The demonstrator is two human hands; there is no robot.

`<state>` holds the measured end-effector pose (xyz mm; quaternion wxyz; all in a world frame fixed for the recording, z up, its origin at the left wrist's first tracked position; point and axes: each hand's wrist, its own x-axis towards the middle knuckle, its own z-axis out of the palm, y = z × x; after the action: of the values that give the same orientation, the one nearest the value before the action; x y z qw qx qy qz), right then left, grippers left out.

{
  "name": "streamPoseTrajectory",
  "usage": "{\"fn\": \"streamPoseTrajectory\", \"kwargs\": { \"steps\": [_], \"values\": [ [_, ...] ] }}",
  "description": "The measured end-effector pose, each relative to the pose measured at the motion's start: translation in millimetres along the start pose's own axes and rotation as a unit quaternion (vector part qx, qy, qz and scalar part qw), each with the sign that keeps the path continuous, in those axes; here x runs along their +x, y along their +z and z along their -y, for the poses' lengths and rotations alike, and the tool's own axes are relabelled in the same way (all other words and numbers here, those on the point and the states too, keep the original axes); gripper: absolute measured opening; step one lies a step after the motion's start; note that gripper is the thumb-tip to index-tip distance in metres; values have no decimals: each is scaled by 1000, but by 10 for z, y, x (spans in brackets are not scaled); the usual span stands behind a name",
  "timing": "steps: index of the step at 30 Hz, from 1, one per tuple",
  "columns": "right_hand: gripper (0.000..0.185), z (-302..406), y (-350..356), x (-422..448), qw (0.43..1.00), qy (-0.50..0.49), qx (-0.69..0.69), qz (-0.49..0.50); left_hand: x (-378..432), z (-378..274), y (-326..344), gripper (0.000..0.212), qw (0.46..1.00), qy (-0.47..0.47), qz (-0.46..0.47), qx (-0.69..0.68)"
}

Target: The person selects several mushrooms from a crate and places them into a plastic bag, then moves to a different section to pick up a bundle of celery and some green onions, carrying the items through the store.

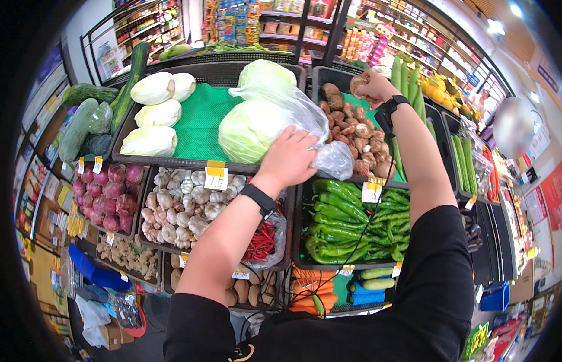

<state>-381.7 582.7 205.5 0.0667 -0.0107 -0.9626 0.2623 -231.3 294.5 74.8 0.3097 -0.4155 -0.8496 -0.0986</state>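
My left hand (291, 154) grips a clear plastic bag (303, 111). The bag spreads across a round green cabbage (247, 131) and part of a second one (267, 72); my palm hides some of it. Just right of these fingers lies a crumpled clear plastic bundle (335, 159). Above the far end of the right-hand crate, my right hand (375, 88) pinches a light-brown vegetable piece (358, 86). Below it are brown, knobbly vegetables (349, 124), mushrooms or small taro; I cannot tell which.
Several napa cabbage hearts (149, 141) lie on green netting (197, 120). Nearer crates hold garlic (186, 208), red onions (109, 194), green peppers (337, 221) and carrots (315, 289). Price cards (216, 178) line the rims. A black cable (364, 231) hangs from my right wrist across the peppers.
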Motion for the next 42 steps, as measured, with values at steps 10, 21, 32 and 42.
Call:
{"fn": "streamPoseTrajectory", "kwargs": {
  "steps": [10,21,32,42],
  "values": [
    [54,-385,598,883,962,-97,-254,-38,17,-14,-48,30,1000,-14,-1,3],
    [89,-112,646,585,965,-167,-194,52,4,-22,-100,28,1000,-23,10,3],
    [76,-530,197,498,988,44,-104,102,19,-28,-50,30,1000,-22,2,7],
    [55,-327,527,379,986,-21,-14,167,46,-42,-20,27,1000,-19,6,10]
  ]
}}
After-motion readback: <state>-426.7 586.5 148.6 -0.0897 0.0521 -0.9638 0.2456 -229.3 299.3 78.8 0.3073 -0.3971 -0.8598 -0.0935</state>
